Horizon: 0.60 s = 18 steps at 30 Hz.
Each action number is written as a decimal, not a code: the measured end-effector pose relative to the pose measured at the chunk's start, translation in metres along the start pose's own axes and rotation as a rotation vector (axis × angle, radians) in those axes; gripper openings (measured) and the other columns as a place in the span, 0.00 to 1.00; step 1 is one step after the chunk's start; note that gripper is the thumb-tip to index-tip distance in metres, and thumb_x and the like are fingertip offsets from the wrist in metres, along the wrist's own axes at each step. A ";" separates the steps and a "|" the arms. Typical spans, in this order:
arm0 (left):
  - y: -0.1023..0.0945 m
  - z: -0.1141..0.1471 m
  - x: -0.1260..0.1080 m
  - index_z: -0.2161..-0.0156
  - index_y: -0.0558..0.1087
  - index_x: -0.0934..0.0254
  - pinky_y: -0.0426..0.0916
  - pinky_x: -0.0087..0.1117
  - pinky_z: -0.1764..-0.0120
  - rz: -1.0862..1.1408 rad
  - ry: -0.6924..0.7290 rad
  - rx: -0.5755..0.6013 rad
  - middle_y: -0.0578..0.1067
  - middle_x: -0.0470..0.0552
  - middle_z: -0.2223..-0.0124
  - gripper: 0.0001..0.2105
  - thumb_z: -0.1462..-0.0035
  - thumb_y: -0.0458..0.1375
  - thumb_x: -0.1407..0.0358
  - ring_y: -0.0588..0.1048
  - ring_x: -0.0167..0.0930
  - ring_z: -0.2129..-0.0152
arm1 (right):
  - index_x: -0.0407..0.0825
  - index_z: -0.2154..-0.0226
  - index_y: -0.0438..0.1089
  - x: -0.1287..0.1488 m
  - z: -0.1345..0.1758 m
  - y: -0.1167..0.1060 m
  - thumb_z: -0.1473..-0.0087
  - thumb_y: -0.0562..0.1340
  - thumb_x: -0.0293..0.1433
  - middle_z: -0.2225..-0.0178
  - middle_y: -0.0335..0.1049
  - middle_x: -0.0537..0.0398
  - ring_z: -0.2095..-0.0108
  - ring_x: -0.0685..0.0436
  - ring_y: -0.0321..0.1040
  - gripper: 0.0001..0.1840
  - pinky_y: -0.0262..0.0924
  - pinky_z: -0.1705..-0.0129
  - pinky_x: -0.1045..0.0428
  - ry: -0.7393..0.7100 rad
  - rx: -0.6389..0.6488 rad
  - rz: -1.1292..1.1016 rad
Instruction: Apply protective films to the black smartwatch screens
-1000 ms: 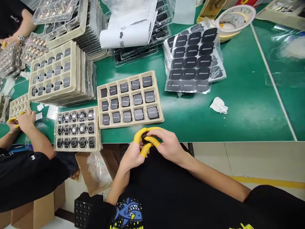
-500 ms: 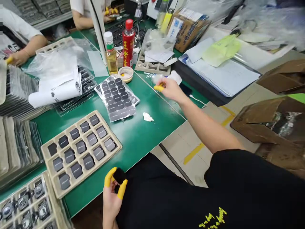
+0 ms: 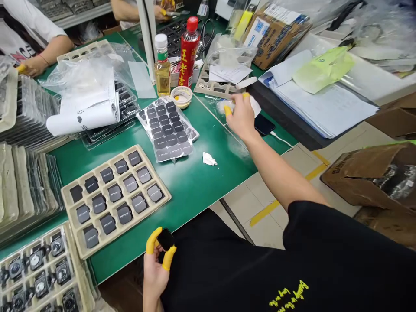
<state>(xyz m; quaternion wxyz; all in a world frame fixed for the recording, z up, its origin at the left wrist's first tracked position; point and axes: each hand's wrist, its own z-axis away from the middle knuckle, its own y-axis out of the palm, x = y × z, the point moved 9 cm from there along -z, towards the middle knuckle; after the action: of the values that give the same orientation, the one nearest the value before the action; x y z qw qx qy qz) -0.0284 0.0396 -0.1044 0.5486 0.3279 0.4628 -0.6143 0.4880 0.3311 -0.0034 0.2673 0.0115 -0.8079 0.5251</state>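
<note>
My left hand, with yellow finger cots, grips a black square watch body between thumb and fingers, just off the table's front edge. Stretched over the far right of the table is my right hand, its cotted thumb and finger apart and nothing visible between them. It is beside a crumpled white wipe and a clear plastic bag; whether it touches them I cannot tell. A beige tray holds rows of dark square pieces with printed film. Another tray at lower left holds several watches.
A sheet pack of black stickers, a tape roll, a red bottle and a yellow-liquid bottle stand mid-table. A phone with a white cable lies right. Stacked trays fill the left. Two people sit across.
My right hand's thumb and finger have spread apart near the white wipe. My left hand still holds the watch body. The whole view has shifted slightly.
</note>
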 end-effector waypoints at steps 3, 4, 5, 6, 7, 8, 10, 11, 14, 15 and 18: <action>-0.005 0.003 0.008 0.43 0.79 0.56 0.83 0.34 0.70 0.101 -0.055 -0.046 0.84 0.50 0.61 0.34 0.50 0.79 0.44 0.84 0.35 0.71 | 0.53 0.49 0.79 0.021 0.088 0.009 0.28 0.62 0.41 0.53 0.78 0.45 0.55 0.34 0.76 0.14 0.72 0.49 0.39 -0.210 0.170 -0.063; -0.004 0.002 0.008 0.42 0.79 0.55 0.82 0.32 0.72 0.138 -0.058 -0.052 0.83 0.48 0.62 0.34 0.49 0.80 0.45 0.83 0.33 0.73 | 0.55 0.50 0.80 0.025 0.114 0.012 0.29 0.63 0.42 0.53 0.78 0.45 0.56 0.34 0.76 0.14 0.73 0.52 0.40 -0.242 0.204 -0.070; -0.002 0.000 0.005 0.42 0.78 0.55 0.81 0.31 0.74 0.170 -0.050 -0.050 0.83 0.47 0.63 0.33 0.49 0.80 0.46 0.82 0.32 0.74 | 0.55 0.51 0.81 0.027 0.135 0.013 0.30 0.63 0.41 0.54 0.79 0.45 0.55 0.33 0.76 0.13 0.73 0.54 0.40 -0.260 0.220 -0.071; 0.002 -0.003 0.001 0.42 0.78 0.56 0.81 0.30 0.74 0.192 -0.036 -0.026 0.83 0.47 0.63 0.33 0.49 0.80 0.47 0.82 0.32 0.74 | 0.56 0.52 0.82 0.028 0.150 0.015 0.29 0.62 0.40 0.55 0.79 0.44 0.54 0.31 0.76 0.13 0.73 0.56 0.40 -0.268 0.224 -0.071; 0.006 -0.006 -0.006 0.43 0.78 0.56 0.80 0.30 0.75 0.202 -0.018 0.008 0.83 0.48 0.62 0.32 0.48 0.80 0.48 0.82 0.32 0.73 | 0.55 0.54 0.82 0.030 0.161 0.015 0.29 0.60 0.39 0.56 0.79 0.43 0.54 0.30 0.76 0.14 0.72 0.58 0.39 -0.271 0.222 -0.071; 0.011 -0.009 -0.014 0.44 0.79 0.57 0.80 0.29 0.74 0.206 0.008 0.045 0.83 0.48 0.62 0.31 0.48 0.80 0.48 0.82 0.32 0.74 | 0.55 0.55 0.82 0.031 0.168 0.015 0.29 0.59 0.37 0.57 0.78 0.42 0.54 0.30 0.75 0.15 0.72 0.58 0.39 -0.270 0.220 -0.074; 0.021 -0.014 -0.031 0.44 0.79 0.57 0.81 0.29 0.72 0.210 0.070 0.128 0.83 0.48 0.62 0.31 0.48 0.80 0.48 0.82 0.31 0.73 | 0.55 0.56 0.82 0.040 0.179 0.011 0.28 0.57 0.37 0.58 0.78 0.42 0.54 0.30 0.76 0.16 0.72 0.58 0.38 -0.268 0.225 -0.098; 0.025 -0.015 -0.038 0.43 0.79 0.57 0.82 0.29 0.70 0.219 0.096 0.158 0.82 0.48 0.62 0.30 0.47 0.80 0.47 0.82 0.30 0.72 | 0.55 0.55 0.81 0.048 0.185 0.007 0.27 0.58 0.38 0.57 0.79 0.42 0.55 0.30 0.76 0.16 0.73 0.57 0.38 -0.273 0.232 -0.127; 0.034 -0.016 -0.050 0.42 0.79 0.56 0.84 0.31 0.64 0.239 0.140 0.238 0.83 0.48 0.61 0.32 0.48 0.81 0.48 0.84 0.30 0.71 | 0.59 0.51 0.81 0.094 0.217 -0.015 0.26 0.62 0.40 0.56 0.81 0.46 0.58 0.34 0.78 0.11 0.74 0.57 0.40 -0.390 0.286 -0.278; 0.036 -0.016 -0.052 0.41 0.79 0.57 0.85 0.32 0.64 0.242 0.148 0.255 0.84 0.49 0.61 0.34 0.48 0.81 0.47 0.84 0.31 0.70 | 0.61 0.50 0.81 0.117 0.232 -0.025 0.26 0.63 0.38 0.56 0.82 0.48 0.60 0.36 0.78 0.09 0.74 0.58 0.41 -0.494 0.319 -0.349; 0.037 -0.011 -0.053 0.39 0.78 0.58 0.86 0.34 0.62 0.239 0.162 0.286 0.86 0.55 0.54 0.35 0.45 0.78 0.43 0.87 0.35 0.66 | 0.62 0.44 0.80 0.186 0.285 -0.057 0.27 0.64 0.28 0.61 0.82 0.54 0.65 0.42 0.76 0.16 0.69 0.63 0.46 -0.885 0.422 -0.588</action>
<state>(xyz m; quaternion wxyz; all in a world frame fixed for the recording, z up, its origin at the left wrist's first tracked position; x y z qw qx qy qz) 0.0160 0.0707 -0.0683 0.5265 0.5035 0.3713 -0.5756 0.2258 0.1113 0.0401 0.0304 0.5078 -0.6833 0.5238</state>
